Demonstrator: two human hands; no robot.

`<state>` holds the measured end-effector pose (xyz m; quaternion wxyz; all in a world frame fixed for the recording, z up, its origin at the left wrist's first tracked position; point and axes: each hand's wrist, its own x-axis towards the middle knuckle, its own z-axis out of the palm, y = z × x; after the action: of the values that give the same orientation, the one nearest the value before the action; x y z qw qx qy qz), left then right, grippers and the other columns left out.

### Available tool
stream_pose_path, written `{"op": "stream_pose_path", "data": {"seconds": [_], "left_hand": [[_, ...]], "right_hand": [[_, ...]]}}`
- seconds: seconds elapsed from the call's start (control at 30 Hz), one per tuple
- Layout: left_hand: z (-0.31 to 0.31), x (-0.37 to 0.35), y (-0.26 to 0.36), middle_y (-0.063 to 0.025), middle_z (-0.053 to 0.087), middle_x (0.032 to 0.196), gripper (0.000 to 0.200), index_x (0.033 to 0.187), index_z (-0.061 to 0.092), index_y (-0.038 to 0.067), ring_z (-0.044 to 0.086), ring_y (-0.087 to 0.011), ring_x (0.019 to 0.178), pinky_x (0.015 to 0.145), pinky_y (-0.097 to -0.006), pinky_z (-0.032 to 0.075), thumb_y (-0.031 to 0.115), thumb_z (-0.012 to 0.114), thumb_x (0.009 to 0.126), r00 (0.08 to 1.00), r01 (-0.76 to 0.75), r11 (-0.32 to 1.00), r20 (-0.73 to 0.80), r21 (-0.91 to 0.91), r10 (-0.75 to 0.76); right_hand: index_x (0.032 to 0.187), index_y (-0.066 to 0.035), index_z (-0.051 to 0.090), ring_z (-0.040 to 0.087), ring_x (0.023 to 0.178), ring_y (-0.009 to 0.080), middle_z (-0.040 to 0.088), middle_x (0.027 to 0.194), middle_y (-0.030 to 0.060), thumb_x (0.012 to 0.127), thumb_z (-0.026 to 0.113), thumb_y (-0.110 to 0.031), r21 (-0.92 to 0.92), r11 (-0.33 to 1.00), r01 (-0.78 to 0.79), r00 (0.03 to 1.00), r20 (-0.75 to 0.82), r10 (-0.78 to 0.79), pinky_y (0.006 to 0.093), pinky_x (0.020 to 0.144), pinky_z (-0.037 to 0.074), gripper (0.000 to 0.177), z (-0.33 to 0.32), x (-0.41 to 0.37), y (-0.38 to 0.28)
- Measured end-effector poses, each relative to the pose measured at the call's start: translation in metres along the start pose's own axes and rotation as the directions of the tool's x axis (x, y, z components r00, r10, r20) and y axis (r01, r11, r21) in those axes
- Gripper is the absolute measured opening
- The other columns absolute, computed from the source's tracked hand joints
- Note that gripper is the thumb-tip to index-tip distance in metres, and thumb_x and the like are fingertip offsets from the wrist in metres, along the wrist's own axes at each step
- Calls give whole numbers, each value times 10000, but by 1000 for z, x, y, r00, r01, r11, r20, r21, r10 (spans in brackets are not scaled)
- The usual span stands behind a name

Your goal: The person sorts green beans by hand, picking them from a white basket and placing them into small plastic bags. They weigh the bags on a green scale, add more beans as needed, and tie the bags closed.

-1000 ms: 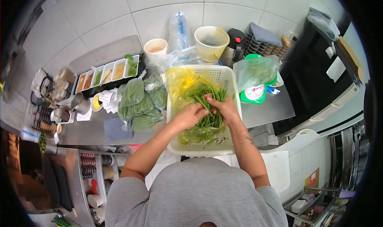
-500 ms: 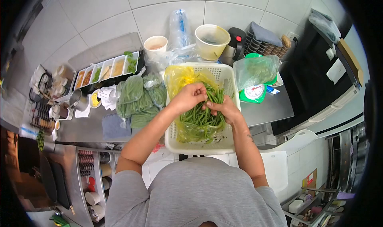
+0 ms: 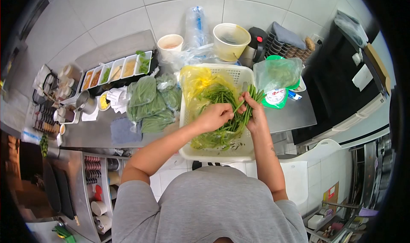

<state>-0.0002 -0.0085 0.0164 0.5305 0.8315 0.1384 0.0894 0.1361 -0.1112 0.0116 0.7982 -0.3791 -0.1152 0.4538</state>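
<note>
A white perforated basket holds an opened yellow plastic bag with long green stems and leaves in it. My right hand, at the basket's right side, is closed round a bunch of green stems that stick up past the fingers. Just left of it, over the greens, my left hand has its fingers pinched together; whatever is between the fingertips is too small to make out. The two hands are close together.
Bagged green vegetables lie left of the basket, near a grey cloth and a tray of ingredient tubs. Behind stand two tubs and a flask. A green scale bearing a plastic bag stands right.
My right hand has moved up and right, lifting a bunch of stems towards the basket's right rim. My left hand has moved down and right over the greens. The view has shifted slightly.
</note>
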Motion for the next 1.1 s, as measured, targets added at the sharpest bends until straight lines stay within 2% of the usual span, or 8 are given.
{"op": "stream_pose_path", "data": {"seconds": [0.13,0.27,0.4,0.47,0.57,0.87,0.97,1.1], "left_hand": [[13,7,-3,-143,614,664,209,736,604,16,605,-273,645,609,-373,457,190,563,845,939,149,971,-334,185,-80],[6,23,-19,-217,637,805,198,720,634,18,636,-344,780,688,-435,490,208,619,776,950,304,814,-220,495,-220],[-32,18,-20,-228,625,880,191,806,624,17,615,-357,849,747,-451,480,207,622,792,968,242,748,-96,618,-233],[-38,14,-30,-211,610,882,177,888,612,22,602,-362,844,740,-453,474,176,606,801,980,137,721,-198,680,1],[-31,25,-54,-204,599,908,204,934,587,-4,591,-367,865,738,-441,478,145,601,795,998,64,675,-49,735,-42],[-49,15,-7,-208,596,835,161,825,565,-14,588,-376,829,700,-458,467,135,615,788,995,-94,678,55,729,78],[-61,10,21,-199,584,794,164,795,532,-10,577,-383,784,668,-445,470,134,611,800,952,-222,713,-9,665,305],[-49,14,28,-137,549,694,188,776,493,10,579,-289,653,580,-371,470,149,601,843,839,-272,857,-328,438,434]], "right_hand": [[893,-42,564,479,572,102,581,719,42,891,583,-156,-379,910,168,983,0,-182,232,527,389,116,18,-20,6],[877,-30,567,487,608,103,591,709,37,885,596,-168,-531,812,242,970,156,-188,229,567,388,141,34,-37,8],[878,-14,565,464,558,95,565,688,23,895,572,-161,-481,875,54,995,-43,-86,249,533,388,149,3,-16,2],[907,-9,584,477,535,111,580,707,23,857,617,-165,-722,687,84,996,36,-84,263,517,410,167,1,-16,3],[937,-1,612,589,617,182,643,779,95,786,683,-146,-946,227,233,963,190,-192,301,600,473,221,-4,-2,21],[997,15,610,630,811,284,656,894,168,760,697,-109,-842,-36,539,788,519,-331,342,750,482,281,6,16,23],[977,-9,605,622,780,317,656,858,153,780,679,-125,-867,125,483,863,447,-235,360,700,487,240,16,11,21],[933,-14,601,582,635,175,639,790,89,816,656,-81,-615,772,163,978,204,-43,268,573,454,146,35,-2,17]]}}
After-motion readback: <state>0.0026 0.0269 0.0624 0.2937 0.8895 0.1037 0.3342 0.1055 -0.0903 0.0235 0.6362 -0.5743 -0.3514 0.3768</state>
